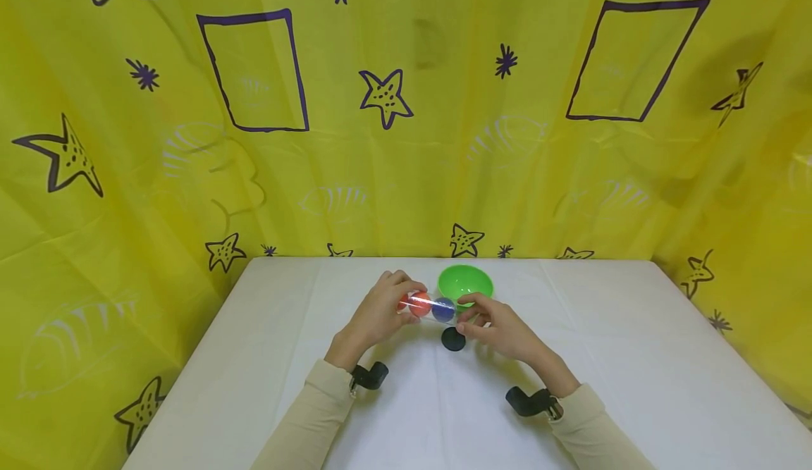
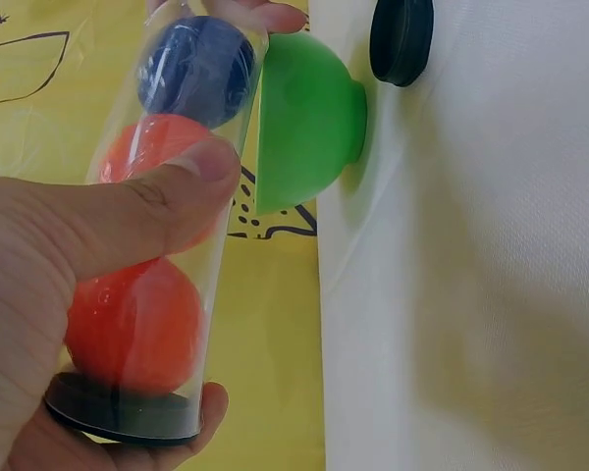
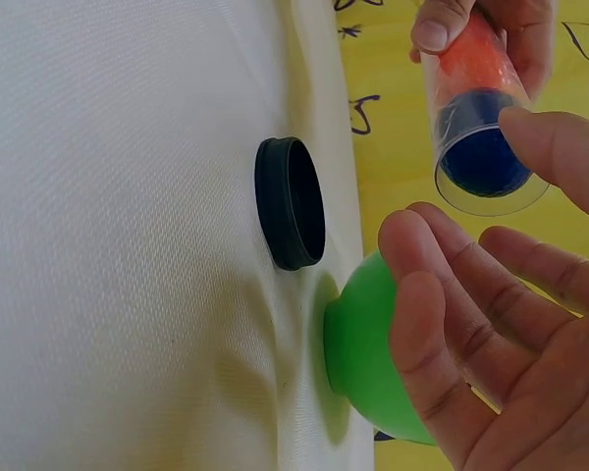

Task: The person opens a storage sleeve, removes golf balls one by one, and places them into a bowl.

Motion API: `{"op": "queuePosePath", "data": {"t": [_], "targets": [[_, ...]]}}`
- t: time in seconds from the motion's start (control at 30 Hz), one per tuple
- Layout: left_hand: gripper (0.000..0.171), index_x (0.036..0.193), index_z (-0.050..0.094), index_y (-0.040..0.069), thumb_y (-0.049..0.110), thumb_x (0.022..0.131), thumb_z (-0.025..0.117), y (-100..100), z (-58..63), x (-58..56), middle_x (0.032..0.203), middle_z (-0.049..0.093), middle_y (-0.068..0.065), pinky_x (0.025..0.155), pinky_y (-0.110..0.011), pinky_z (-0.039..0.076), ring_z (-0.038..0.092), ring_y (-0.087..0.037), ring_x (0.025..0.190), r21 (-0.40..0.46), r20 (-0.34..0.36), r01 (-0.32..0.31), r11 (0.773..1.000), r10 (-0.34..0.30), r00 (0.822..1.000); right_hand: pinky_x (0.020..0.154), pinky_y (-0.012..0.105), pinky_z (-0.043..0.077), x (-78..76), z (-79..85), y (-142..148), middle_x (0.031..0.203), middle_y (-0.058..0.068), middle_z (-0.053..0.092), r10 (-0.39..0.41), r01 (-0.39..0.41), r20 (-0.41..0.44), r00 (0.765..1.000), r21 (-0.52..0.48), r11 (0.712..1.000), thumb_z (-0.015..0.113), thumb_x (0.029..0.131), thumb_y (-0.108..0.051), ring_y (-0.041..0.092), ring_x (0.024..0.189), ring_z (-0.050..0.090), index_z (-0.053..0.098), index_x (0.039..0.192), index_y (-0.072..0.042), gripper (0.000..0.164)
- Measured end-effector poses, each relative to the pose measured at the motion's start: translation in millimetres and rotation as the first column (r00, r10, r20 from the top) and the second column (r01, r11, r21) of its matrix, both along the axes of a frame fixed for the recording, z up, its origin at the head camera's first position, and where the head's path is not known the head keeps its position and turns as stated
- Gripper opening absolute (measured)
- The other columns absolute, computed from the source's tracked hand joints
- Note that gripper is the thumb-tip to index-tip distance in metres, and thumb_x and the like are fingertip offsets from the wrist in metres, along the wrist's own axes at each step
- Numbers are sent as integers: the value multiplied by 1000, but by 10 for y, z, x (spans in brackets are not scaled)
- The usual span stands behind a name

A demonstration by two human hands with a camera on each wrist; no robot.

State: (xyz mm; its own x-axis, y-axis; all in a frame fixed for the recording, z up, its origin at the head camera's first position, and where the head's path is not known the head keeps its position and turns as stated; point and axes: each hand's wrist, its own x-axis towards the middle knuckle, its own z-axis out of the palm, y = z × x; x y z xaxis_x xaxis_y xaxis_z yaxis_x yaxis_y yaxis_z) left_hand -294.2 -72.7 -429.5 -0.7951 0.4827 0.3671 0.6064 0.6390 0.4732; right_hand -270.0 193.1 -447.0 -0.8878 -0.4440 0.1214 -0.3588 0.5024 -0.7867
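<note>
My left hand (image 1: 380,308) grips a clear plastic tube (image 3: 491,207) over the table, thumb across its side. Inside the tube are two orange-red balls (image 2: 137,329) and a dark blue ball (image 2: 196,71), the blue one nearest the uncapped end. A black cap (image 2: 123,417) closes the other end, by my left fingers. At the uncapped end is my right hand (image 1: 497,325), its fingers apart and loosely bent, the thumb tip overlapping the rim in the right wrist view. Below the tube, a round black lid (image 1: 453,339) lies on the table, hollow side up.
Just behind the tube and my right fingers, a green bowl (image 1: 465,283) stands upright on the white-covered table (image 1: 285,385). A yellow curtain (image 1: 444,160) with drawn stars hangs along the back and sides. Black wrist-worn cameras sit on both wrists.
</note>
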Motion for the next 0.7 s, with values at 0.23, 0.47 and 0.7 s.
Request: {"op": "queuePosePath", "data": {"t": [0.23,0.47,0.7], "targets": [[44,121,72,14,13,80,88,-18,1,2,110,64,-2,92,-37,52,51,-19,105,-15,-5,-11,1000,11,1000,64,26,51,-8,14,3,106,10,74,-30,30,4,1000,17,999,71,96,-23,14,82,63,57,134,-4,45],[46,122,71,15,15,79,88,-39,-18,-23,111,65,-2,91,-37,49,50,-19,103,-14,-8,-6,1000,5,1000,61,27,51,-13,3,12,94,5,69,-76,75,41,996,26,997,72,96,-25,18,80,59,59,129,-6,40],[44,120,72,15,13,79,88,-48,-20,-47,112,65,-5,90,-39,49,51,-21,103,8,5,-8,1000,8,1000,60,28,50,-13,-4,20,92,4,69,-99,97,37,994,39,994,73,95,-26,18,80,57,60,128,-6,41]]}}
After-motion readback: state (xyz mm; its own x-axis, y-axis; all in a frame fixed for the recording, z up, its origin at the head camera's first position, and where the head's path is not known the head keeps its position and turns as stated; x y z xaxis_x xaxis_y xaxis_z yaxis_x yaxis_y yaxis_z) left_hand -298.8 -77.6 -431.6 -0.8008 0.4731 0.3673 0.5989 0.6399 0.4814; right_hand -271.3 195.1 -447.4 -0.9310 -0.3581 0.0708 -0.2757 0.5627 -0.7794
